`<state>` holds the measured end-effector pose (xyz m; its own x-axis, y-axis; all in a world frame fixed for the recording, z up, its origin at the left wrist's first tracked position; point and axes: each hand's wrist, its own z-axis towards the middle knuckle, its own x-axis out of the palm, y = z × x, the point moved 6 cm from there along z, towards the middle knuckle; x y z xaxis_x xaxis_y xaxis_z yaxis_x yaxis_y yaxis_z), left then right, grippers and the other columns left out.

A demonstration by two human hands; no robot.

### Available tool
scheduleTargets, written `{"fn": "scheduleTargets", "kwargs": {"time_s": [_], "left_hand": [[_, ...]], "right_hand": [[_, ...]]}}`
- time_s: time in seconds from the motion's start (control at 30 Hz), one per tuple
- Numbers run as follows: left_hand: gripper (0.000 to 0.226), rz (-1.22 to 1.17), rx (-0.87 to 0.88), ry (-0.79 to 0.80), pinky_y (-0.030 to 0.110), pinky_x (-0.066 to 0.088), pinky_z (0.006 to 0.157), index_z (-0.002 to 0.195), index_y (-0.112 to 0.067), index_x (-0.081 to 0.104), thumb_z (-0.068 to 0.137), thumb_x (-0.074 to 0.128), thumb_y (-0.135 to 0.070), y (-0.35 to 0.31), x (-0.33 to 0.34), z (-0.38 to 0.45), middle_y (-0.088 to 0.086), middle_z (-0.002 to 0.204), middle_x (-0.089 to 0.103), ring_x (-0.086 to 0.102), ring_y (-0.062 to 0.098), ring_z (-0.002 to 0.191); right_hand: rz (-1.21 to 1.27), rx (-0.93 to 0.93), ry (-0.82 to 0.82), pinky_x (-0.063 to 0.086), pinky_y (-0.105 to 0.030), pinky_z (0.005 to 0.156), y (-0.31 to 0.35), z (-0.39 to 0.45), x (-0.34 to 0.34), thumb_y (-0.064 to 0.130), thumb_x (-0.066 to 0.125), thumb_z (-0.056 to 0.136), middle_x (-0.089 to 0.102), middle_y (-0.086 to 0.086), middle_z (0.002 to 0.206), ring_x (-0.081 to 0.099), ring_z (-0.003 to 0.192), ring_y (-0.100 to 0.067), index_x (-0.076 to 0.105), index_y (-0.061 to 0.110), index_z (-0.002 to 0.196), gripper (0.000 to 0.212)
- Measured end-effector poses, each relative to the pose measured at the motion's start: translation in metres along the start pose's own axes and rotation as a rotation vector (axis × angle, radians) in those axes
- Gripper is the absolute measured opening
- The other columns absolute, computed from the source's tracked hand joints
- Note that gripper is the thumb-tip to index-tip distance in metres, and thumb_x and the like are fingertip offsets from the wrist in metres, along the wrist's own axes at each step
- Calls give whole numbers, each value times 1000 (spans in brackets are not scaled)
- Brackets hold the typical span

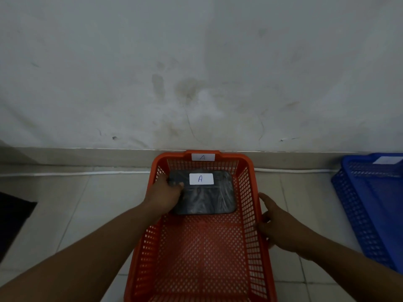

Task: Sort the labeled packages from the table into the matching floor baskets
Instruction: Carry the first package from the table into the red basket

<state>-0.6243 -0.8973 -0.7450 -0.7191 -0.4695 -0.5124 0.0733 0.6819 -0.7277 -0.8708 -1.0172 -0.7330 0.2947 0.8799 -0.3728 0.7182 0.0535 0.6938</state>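
Observation:
A red mesh basket (pixel 250 236) stands on the floor in front of me, with a white "A" tag (pixel 203 157) on its far rim. Inside, at the far end, lies a dark wrapped package (pixel 209 199) bearing a white "A" label (pixel 201 178). My left hand (pixel 165 196) reaches over the basket's left wall and grips the package's left edge. My right hand (pixel 275 223) rests outside the basket's right wall, fingers spread, holding nothing.
A blue mesh basket (pixel 357 214) with a white tag stands on the floor at the right. A stained white wall and a skirting board run behind the baskets. A dark object (pixel 13 221) sits at the left edge. The floor is pale tile.

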Motion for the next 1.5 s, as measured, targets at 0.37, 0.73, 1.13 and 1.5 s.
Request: {"fn": "scheduleTargets", "kwargs": {"time_s": [0.37,0.73,1.13,1.5], "left_hand": [[83,995,709,243,42,30,112,148,-24,20,79,58,-50,-10,35,-31,8,154,26,28,27,138],[51,904,788,184,35,26,114,141,-26,39,91,52,-25,-6,33,-26,3,155,31,28,23,140],[62,938,703,188,37,19,116,147,-24,23,92,52,-26,0,43,-14,7,159,19,20,26,144],[57,800,764,198,33,29,111,143,-22,36,89,54,-25,-22,22,-25,5,150,37,36,22,135]], "right_hand": [[-81,-70,-167,54,-19,63,7,9,-10,33,49,92,59,-3,118,66,80,-9,8,31,146,68],[-96,-116,-139,56,-19,57,11,11,-10,24,42,96,62,3,90,68,76,-16,14,41,143,57],[-96,-113,-125,57,-24,67,11,11,-10,25,42,96,62,-1,100,67,80,-15,9,38,145,61],[-136,-80,-111,42,-5,50,6,9,-11,34,42,95,62,7,89,64,74,-6,-2,40,144,67]]}}
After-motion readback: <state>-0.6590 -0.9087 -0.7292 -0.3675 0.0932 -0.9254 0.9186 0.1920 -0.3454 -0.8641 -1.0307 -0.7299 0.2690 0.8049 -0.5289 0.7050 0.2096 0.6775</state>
